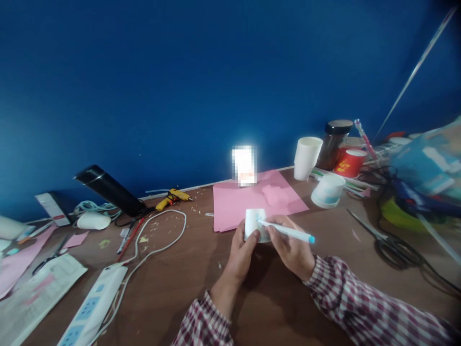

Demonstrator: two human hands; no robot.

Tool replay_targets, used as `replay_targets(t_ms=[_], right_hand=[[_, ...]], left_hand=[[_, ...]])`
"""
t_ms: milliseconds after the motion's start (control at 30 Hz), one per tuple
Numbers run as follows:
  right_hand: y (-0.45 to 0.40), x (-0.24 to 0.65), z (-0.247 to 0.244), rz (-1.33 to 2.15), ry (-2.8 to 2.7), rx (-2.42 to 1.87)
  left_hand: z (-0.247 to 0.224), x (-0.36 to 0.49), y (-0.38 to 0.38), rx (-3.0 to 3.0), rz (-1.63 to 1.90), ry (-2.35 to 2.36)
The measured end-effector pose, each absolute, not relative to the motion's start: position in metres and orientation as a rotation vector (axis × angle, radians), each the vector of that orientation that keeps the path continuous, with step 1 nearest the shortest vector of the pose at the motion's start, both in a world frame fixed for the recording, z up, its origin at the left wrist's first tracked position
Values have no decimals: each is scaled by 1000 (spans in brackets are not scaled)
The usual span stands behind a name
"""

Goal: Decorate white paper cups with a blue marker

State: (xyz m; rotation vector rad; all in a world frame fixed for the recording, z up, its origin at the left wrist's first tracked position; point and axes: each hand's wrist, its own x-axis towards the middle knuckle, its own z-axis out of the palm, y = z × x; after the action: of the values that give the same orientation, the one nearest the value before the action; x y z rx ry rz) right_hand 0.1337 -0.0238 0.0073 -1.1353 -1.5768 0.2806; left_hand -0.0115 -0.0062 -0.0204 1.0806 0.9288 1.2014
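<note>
Right hand (pixel 295 252) pinches a marker (pixel 293 232), tip at the white piece (pixel 251 220) gripped by the left hand (pixel 238 259) above the desk (pixel 169 288), some blue marked (faint, partly covered), much visible surface unmarked.

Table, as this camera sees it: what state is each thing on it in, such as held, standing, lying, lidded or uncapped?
Marker: uncapped, in the right hand
White piece: in the left hand, marked blue
Jar: upright, lid on
Tall white cup: upright
Glue gun: lying down
Pink sheets: flat
Right scissors: lying down
Power strip: lying; switch position unclear
</note>
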Motion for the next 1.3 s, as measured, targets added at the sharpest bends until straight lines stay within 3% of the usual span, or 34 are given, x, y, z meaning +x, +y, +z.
replay_targets(t_ms=[1300], right_hand=[[-24, 134, 7, 314, -1578, -1144]], left_hand=[[-10, -12, -9, 1210, 1134, 978]])
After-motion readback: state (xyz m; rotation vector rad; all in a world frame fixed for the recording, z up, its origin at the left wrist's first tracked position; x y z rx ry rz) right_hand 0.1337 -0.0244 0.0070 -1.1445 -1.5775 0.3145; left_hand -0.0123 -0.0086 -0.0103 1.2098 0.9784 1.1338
